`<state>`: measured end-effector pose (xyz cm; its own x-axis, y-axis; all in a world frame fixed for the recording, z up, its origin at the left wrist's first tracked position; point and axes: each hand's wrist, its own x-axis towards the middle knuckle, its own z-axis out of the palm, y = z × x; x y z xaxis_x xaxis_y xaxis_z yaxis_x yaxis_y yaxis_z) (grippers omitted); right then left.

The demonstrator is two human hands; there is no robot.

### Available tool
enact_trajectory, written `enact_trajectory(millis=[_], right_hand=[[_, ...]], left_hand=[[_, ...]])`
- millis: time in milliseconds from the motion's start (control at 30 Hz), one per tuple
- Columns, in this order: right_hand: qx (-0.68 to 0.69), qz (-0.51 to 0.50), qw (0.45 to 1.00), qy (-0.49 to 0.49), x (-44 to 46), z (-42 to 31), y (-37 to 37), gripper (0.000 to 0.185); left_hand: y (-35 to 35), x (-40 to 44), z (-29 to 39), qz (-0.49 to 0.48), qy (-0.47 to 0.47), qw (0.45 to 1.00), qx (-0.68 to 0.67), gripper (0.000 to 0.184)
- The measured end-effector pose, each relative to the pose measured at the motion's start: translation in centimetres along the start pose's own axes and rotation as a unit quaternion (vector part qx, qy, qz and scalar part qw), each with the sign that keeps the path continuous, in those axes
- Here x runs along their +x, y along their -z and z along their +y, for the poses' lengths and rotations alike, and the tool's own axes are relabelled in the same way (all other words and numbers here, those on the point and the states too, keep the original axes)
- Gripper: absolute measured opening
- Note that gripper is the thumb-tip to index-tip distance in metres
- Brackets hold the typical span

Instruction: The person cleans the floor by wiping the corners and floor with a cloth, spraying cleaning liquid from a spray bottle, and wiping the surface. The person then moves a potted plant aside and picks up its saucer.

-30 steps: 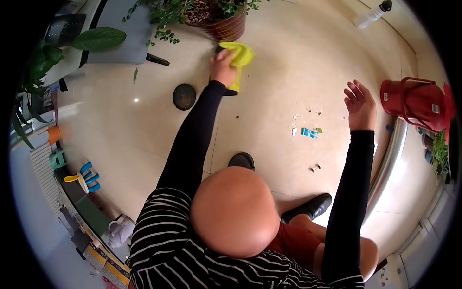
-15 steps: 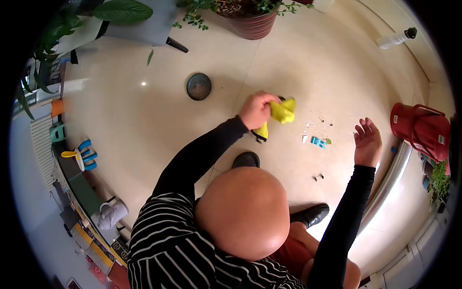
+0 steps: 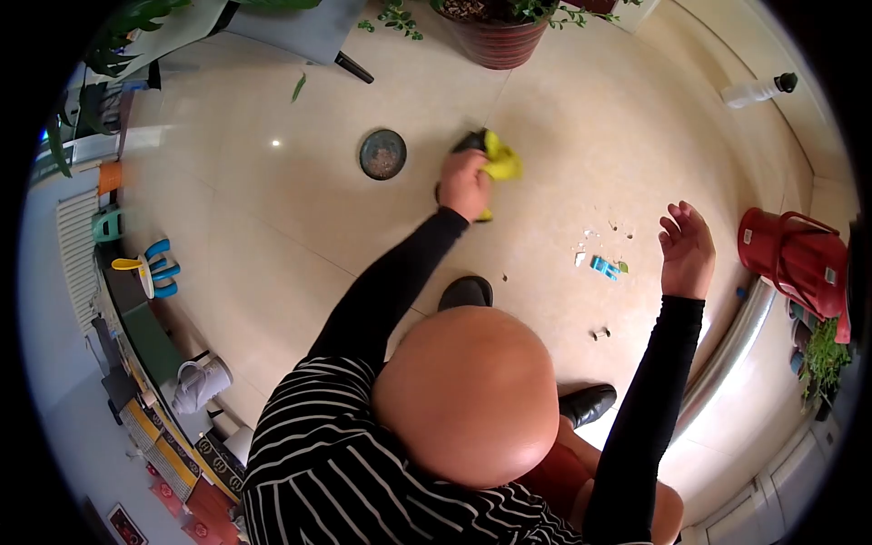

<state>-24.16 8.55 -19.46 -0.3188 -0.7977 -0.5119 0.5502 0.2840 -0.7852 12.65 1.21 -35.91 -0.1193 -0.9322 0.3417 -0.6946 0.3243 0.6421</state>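
My left hand (image 3: pixel 465 184) is closed around a yellow-and-black cloth (image 3: pixel 502 158). The cloth is against or just above the tiled floor, partly covered by my fingers and a little blurred. Left of it stands a dark round bowl (image 3: pixel 382 154) with reddish-brown matter inside. My right hand (image 3: pixel 688 250) is raised with nothing in it, fingers apart and slightly curled. Between the hands, nearer the right, a small blue plastic piece (image 3: pixel 604 267) lies beside a green leaf (image 3: pixel 623 267) and several white shards (image 3: pixel 580 260). Below these is a small dumbbell-shaped bit (image 3: pixel 600 333).
A potted plant (image 3: pixel 495 44) stands at the top, and a red bucket (image 3: pixel 788 254) at the right by a silvery pipe (image 3: pixel 727 359). A clear bottle (image 3: pixel 752 93) is at the upper right. My dark shoes (image 3: pixel 589 405) are on the floor.
My left hand has moved the cloth up and to the left, closer to the bowl. A small dark crumb now shows on the floor where the cloth was. My right hand stays raised.
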Motion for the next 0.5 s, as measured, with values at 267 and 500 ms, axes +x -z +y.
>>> enact_trajectory(millis=[267,500], right_hand=[[-0.012,0.034,0.999,-0.004,-0.8,0.4,1.1,0.027],[-0.008,0.019,1.000,-0.013,-0.5,0.7,0.9,0.026]], left_hand=[[-2.7,-1.1,10.2,-0.218,0.040,0.954,-0.200,0.017],[1.0,0.1,12.8,-0.154,-0.008,0.966,-0.208,0.017]])
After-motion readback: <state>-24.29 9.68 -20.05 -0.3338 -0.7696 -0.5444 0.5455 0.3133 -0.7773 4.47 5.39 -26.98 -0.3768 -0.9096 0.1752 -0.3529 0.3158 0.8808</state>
